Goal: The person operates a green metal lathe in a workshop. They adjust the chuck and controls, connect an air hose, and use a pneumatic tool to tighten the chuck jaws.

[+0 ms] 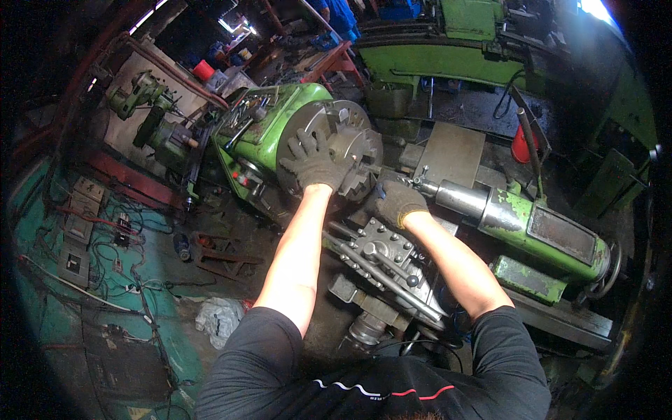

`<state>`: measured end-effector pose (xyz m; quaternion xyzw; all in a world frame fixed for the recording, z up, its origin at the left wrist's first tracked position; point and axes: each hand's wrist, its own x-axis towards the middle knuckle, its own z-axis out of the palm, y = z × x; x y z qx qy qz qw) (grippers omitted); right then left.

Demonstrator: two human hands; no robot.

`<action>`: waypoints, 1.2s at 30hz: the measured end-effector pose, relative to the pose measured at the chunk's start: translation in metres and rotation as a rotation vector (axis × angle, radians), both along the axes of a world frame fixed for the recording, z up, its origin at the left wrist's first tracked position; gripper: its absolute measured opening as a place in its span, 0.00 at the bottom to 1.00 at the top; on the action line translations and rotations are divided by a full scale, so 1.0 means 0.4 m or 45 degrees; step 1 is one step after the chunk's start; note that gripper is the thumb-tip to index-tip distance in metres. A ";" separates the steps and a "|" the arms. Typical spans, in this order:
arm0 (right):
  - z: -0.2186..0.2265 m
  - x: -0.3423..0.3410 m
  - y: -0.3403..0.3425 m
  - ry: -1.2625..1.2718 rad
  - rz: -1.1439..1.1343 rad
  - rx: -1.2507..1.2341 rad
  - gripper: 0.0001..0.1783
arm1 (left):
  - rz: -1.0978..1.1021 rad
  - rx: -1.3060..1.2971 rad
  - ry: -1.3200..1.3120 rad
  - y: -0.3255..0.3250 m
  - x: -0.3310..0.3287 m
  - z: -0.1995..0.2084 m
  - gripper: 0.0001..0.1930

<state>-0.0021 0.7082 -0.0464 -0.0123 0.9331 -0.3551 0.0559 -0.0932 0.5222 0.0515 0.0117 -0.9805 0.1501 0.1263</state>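
My left hand [315,166], in a dark work glove, lies with fingers spread against the face of the lathe chuck [287,148], a large round plate with stepped jaws [362,183]. Between the chuck and the tailstock [514,213] is my right hand [397,201], gloved too, its fingers curled in. Whatever it may hold is hidden by the glove. Just to its right, the shiny tailstock quill [462,199] points toward the chuck. Below both hands sits the tool post [381,248], a steel block with several bolts and a clamping lever [395,269].
The green headstock [262,140] carries small tools on top. A tailstock handwheel [610,269] stands at the right. Behind the lathe are a red cone-shaped object [523,145] and another green machine [434,63]. Cables and a crumpled plastic bag [220,320] lie on the floor at left.
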 end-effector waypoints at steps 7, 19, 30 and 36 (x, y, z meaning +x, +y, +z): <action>-0.001 -0.002 0.008 -0.014 0.023 -0.040 0.26 | -0.002 0.024 -0.008 -0.010 -0.011 -0.008 0.67; 0.041 -0.015 -0.009 -0.040 0.009 -0.007 0.29 | -0.034 0.039 0.039 -0.008 -0.003 -0.012 0.67; 0.089 -0.013 -0.032 -0.154 0.028 0.025 0.26 | 0.014 -0.025 -0.003 -0.009 -0.005 -0.013 0.65; 0.075 -0.023 -0.040 -0.116 0.025 0.014 0.26 | -0.025 0.011 0.042 -0.013 -0.013 -0.024 0.65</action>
